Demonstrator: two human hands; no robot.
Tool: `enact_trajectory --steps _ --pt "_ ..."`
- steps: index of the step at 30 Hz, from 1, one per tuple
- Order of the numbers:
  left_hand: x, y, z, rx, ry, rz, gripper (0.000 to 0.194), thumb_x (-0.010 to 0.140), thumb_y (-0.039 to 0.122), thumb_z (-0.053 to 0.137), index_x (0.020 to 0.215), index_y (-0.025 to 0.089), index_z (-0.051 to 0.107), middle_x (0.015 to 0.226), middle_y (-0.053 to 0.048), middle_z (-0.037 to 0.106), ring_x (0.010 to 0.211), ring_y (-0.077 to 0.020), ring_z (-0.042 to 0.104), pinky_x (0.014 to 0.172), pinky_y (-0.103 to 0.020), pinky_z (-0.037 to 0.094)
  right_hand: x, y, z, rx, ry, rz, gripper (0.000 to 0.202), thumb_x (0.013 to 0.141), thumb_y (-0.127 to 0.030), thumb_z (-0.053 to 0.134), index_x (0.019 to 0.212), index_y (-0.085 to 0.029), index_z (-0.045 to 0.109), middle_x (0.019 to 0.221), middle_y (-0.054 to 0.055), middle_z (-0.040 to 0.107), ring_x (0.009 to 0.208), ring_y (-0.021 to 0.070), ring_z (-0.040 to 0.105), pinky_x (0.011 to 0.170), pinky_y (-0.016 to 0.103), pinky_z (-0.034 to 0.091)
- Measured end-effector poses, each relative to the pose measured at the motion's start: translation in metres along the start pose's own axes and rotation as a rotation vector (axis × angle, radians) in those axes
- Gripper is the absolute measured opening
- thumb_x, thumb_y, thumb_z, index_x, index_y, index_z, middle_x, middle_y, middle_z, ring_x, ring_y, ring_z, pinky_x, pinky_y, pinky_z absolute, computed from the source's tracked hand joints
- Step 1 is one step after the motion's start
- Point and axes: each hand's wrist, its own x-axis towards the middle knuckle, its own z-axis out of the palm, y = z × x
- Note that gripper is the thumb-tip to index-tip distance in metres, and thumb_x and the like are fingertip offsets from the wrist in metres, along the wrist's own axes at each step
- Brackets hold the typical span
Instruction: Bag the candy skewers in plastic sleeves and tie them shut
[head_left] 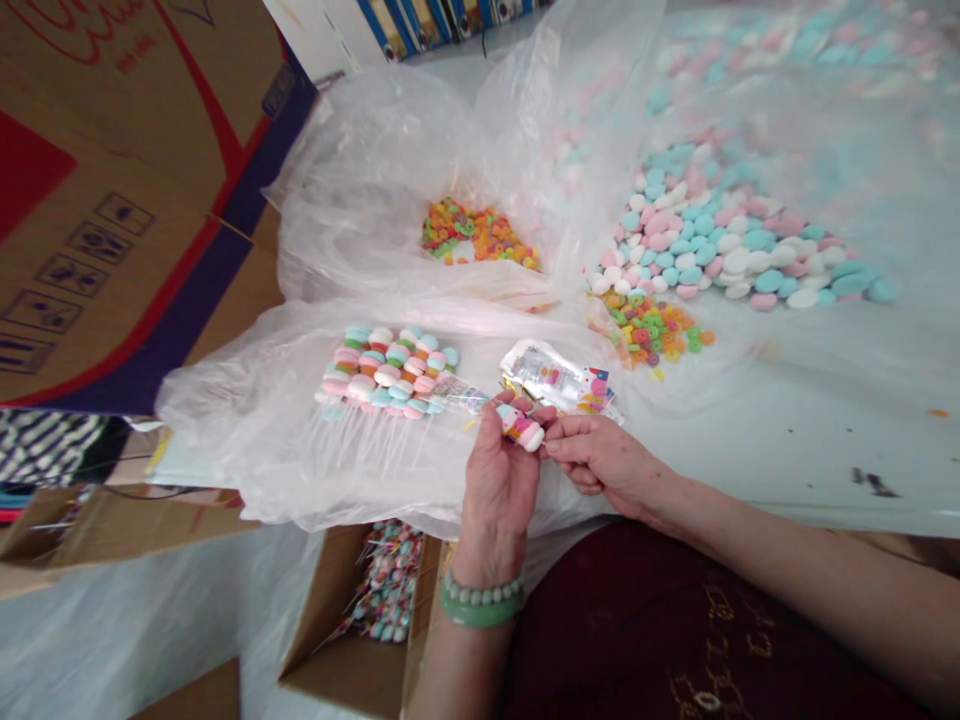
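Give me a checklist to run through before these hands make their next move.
1. Left hand grip on candy: ok, held in the fingers.
2. Right hand pinching a stick: cannot tell, fingertips are at the candy's end.
3. Silvery packets near the hands: ok, just beyond them.
4. Candy skewers grouped: ok, lying together on plastic sheeting.
5. Cardboard box below open: ok, candy inside.

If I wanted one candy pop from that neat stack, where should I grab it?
Try pinching one of the thin white sticks from the near side: they poke out that way, while the round candies sit packed close together, so squeezing between them looks harder.
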Motion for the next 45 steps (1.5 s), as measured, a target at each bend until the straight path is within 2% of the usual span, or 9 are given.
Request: enact_trajectory --steps 5,12,18,22,26,33,36,41,45 --pt "0.006 0.020 -0.009 0.027 0.001 0.044 0.026 0.083 0.031 0.068 0.101 0.015 0.060 0.098 -0.007 0.065 0.089 -0.0210 0.065 0.082 -0.035 0.053 0.004 0.005 -0.010 -0.592 0.172 -0.344 0.014 0.073 -0.021 0.055 0.060 -0.017 0.057 0.059 -0.003 0.049 0.060 0.0107 0.044 0.056 0.023 0.029" --pt "0.006 0.014 -0.007 0.096 0.083 0.124 0.014 0.079 0.015 0.068 0.091 0.013 0.061 0.084 -0.004 0.065 0.076 -0.0153 0.065 0.063 -0.023 0.052 0.001 0.008 -0.012 -1.038 0.258 -0.524 0.016 0.082 -0.011 0.055 0.067 -0.016 0.060 0.070 -0.001 0.057 0.070 0.0132 0.052 0.065 0.025 0.033" --pt "0.005 0.004 -0.005 0.058 0.043 0.150 0.008 0.085 0.018 0.063 0.090 0.011 0.063 0.082 -0.006 0.066 0.076 -0.0145 0.065 0.069 -0.024 0.054 -0.003 0.009 -0.007 -1.334 0.262 -0.651 0.021 0.091 -0.013 0.045 0.075 -0.016 0.060 0.078 0.004 0.057 0.073 0.0152 0.052 0.064 0.026 0.035" --pt "0.006 0.010 -0.006 -0.013 0.128 0.056 0.019 0.094 0.019 0.048 0.086 0.011 0.063 0.080 -0.006 0.066 0.076 -0.0158 0.066 0.073 -0.029 0.055 -0.002 0.010 -0.007 -1.305 0.199 -0.685 0.022 0.092 -0.016 0.044 0.077 -0.016 0.059 0.076 0.003 0.055 0.074 0.0154 0.052 0.065 0.025 0.036" --pt "0.007 0.017 -0.010 -0.058 0.165 0.074 0.019 0.095 0.018 0.047 0.089 0.012 0.063 0.086 -0.006 0.066 0.083 -0.0168 0.066 0.080 -0.032 0.055 0.001 0.008 -0.008 -1.067 0.146 -0.608 0.018 0.087 -0.018 0.048 0.071 -0.017 0.058 0.072 0.002 0.054 0.073 0.0150 0.051 0.066 0.026 0.036" --pt "0.009 0.019 -0.015 0.022 0.049 0.048 0.009 0.088 0.019 0.060 0.093 0.014 0.064 0.086 -0.004 0.067 0.080 -0.0159 0.066 0.079 -0.030 0.055 0.003 0.002 -0.007 -0.163 -0.039 -0.004 0.013 0.075 -0.031 0.055 0.076 -0.018 0.054 0.050 -0.009 0.039 0.037 0.0072 0.025 0.039 0.022 0.020" --pt "0.011 0.018 -0.017 0.028 0.015 0.060 0.010 0.084 0.015 0.063 0.093 0.013 0.063 0.087 -0.004 0.067 0.080 -0.0172 0.066 0.075 -0.031 0.056 0.002 0.002 -0.010 -0.347 0.026 -0.139 0.011 0.073 -0.029 0.058 0.074 -0.018 0.055 0.053 -0.007 0.041 0.042 0.0082 0.033 0.043 0.022 0.025" --pt "0.015 0.019 -0.022 0.008 0.076 0.091 0.009 0.081 0.012 0.065 0.089 0.013 0.061 0.085 -0.004 0.066 0.083 -0.0191 0.067 0.073 -0.030 0.056 -0.008 0.003 -0.015 -1.128 0.234 -0.596 0.011 0.082 -0.018 0.055 0.072 -0.018 0.059 0.075 0.002 0.057 0.075 0.0153 0.051 0.067 0.026 0.036" --pt "0.014 0.018 -0.019 0.016 0.092 0.103 0.008 0.080 0.013 0.066 0.087 0.013 0.061 0.082 -0.004 0.066 0.080 -0.0182 0.067 0.071 -0.028 0.055 -0.010 0.002 -0.011 -1.154 0.227 -0.604 0.015 0.085 -0.019 0.052 0.073 -0.018 0.061 0.078 0.004 0.059 0.078 0.0162 0.053 0.070 0.027 0.038"
